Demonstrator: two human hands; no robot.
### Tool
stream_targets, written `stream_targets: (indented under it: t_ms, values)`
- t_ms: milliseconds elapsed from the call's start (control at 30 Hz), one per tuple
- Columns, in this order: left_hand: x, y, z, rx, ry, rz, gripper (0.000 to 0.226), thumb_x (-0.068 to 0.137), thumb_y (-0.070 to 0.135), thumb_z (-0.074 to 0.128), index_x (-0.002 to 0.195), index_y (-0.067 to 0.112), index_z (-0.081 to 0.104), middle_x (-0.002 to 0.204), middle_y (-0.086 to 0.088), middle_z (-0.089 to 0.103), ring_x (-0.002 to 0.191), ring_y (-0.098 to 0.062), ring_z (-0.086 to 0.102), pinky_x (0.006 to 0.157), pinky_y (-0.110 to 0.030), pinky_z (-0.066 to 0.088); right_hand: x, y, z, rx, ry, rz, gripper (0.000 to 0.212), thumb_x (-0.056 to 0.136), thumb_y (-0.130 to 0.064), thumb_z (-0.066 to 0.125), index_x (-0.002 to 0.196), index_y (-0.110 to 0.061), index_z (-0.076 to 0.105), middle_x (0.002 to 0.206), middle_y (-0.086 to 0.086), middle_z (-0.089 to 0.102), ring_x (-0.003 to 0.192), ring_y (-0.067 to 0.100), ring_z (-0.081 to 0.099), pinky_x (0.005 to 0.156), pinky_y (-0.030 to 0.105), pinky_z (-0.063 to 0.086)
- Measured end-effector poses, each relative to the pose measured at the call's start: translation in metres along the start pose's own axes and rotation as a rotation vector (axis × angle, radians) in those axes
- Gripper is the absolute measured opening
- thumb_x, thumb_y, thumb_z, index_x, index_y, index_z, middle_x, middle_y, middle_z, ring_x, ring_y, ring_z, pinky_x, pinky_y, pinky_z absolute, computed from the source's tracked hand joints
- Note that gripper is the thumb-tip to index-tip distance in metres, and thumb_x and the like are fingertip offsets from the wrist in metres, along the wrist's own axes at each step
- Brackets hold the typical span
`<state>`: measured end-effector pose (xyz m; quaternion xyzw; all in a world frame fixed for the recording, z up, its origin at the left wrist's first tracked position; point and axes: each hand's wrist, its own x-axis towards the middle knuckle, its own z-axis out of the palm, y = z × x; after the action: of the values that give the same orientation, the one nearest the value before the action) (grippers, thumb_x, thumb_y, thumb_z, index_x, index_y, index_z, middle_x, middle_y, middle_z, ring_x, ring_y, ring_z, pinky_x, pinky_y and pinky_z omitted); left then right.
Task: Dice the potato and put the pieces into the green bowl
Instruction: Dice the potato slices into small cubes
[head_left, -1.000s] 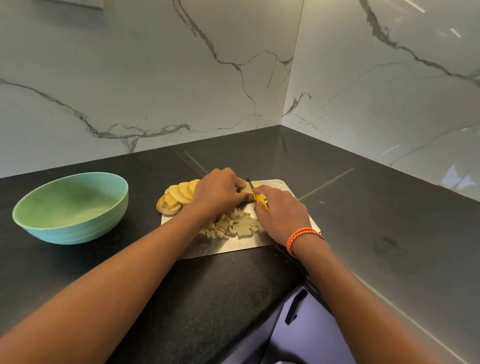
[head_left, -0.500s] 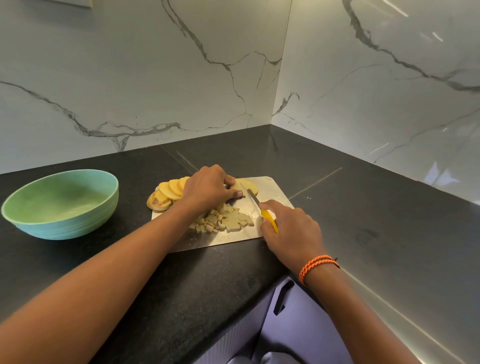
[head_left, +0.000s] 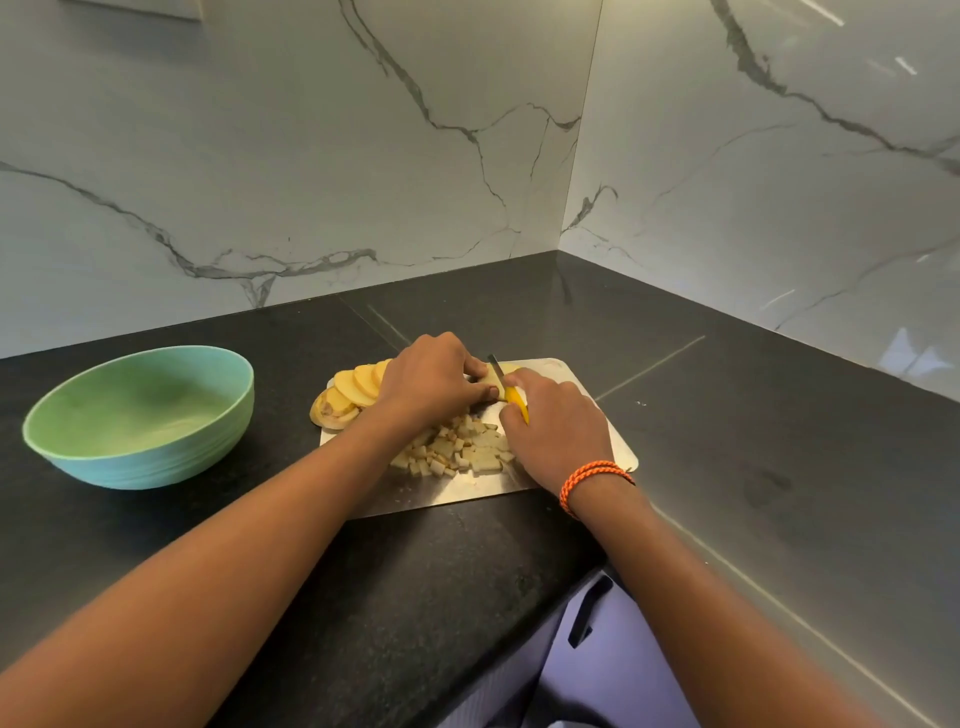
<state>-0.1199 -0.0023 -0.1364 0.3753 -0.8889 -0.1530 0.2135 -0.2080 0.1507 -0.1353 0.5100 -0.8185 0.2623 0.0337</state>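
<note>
dark speckled stone worktop (head_left: 218, 525) in a corner of glossy white marble-veined walls (head_left: 260, 156); round ribbed green bowl (head_left: 140, 415) sits well left of the flat shiny metal cutting board (head_left: 587, 384), w/ nothing visible in it. on the board: fanned pale-yellow round potato slices (head_left: 358, 387) at back left, pile of small potato cubes (head_left: 457, 447) near the front, partly hidden by both wrists. left hand (head_left: 431, 379) curled, fingertips pinning a slice; right hand (head_left: 558, 436), orange braided wristband (head_left: 592, 478), grips yellow-handled knife (head_left: 506, 387), blade right beside the left fingers.
</note>
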Motion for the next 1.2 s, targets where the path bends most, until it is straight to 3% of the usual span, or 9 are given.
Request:
stream_targets:
  t_ms: [200,367,600,767,933,1033,1200]
  values:
    - [0.002,0.000,0.001,0.023,0.011,0.000,0.034,0.087,0.053,0.081,0.114,0.033,0.081,0.100,0.016,0.079,0.067,-0.006,0.062,0.059,-0.026,0.050,0.006,0.001,0.006,-0.020,0.035,-0.028,0.042,0.099,-0.034,0.047,0.139,-0.031,0.056,0.108,0.007,0.070,0.096,0.028,0.063,0.082,0.042,0.054]
    - [0.001,0.001,0.001,0.026,0.011,-0.001,0.031,0.087,0.053,0.081,0.108,0.031,0.083,0.101,0.016,0.080,0.074,-0.006,0.065,0.068,-0.032,0.060,0.005,-0.001,0.005,-0.097,-0.009,-0.062,0.039,0.102,-0.032,0.046,0.139,-0.027,0.056,0.111,0.008,0.067,0.098,0.027,0.061,0.073,0.035,0.040]
    - [0.003,0.003,0.001,0.037,-0.001,-0.024,0.037,0.087,0.051,0.082,0.115,0.027,0.082,0.113,0.015,0.078,0.084,-0.008,0.067,0.070,-0.030,0.058,-0.020,0.002,-0.007,-0.074,-0.059,-0.049,0.039,0.101,-0.035,0.046,0.139,-0.031,0.054,0.110,0.007,0.066,0.099,0.028,0.061,0.081,0.041,0.052]
    - [0.000,0.006,0.000,0.030,-0.010,-0.033,0.035,0.088,0.048,0.082,0.116,0.027,0.081,0.114,0.012,0.078,0.077,-0.008,0.065,0.070,-0.031,0.059,-0.044,0.009,-0.019,-0.064,-0.074,-0.046,0.042,0.100,-0.037,0.047,0.143,-0.035,0.051,0.103,0.003,0.068,0.093,0.024,0.062,0.080,0.040,0.053]
    - [-0.004,0.007,0.000,0.017,-0.010,-0.034,0.037,0.088,0.048,0.082,0.118,0.026,0.080,0.112,0.010,0.079,0.074,-0.009,0.064,0.061,-0.025,0.049,-0.054,0.014,-0.025,-0.087,-0.046,-0.004,0.041,0.101,-0.036,0.047,0.142,-0.033,0.051,0.094,0.001,0.065,0.081,0.020,0.057,0.072,0.035,0.050]
    - [-0.007,0.008,0.001,-0.001,0.004,-0.030,0.032,0.089,0.046,0.081,0.114,0.026,0.081,0.101,0.010,0.080,0.068,-0.009,0.063,0.056,-0.022,0.042,-0.053,0.018,-0.029,-0.085,-0.033,0.039,0.041,0.101,-0.034,0.048,0.142,-0.033,0.052,0.090,-0.001,0.056,0.080,0.019,0.050,0.073,0.036,0.048]
    - [-0.004,0.006,0.001,-0.045,0.021,-0.046,0.030,0.088,0.044,0.083,0.111,0.025,0.082,0.102,0.008,0.080,0.073,-0.010,0.066,0.063,-0.025,0.055,-0.035,0.014,-0.024,0.047,0.015,0.031,0.043,0.099,-0.032,0.050,0.141,-0.035,0.055,0.089,-0.003,0.062,0.082,0.020,0.056,0.072,0.036,0.048]
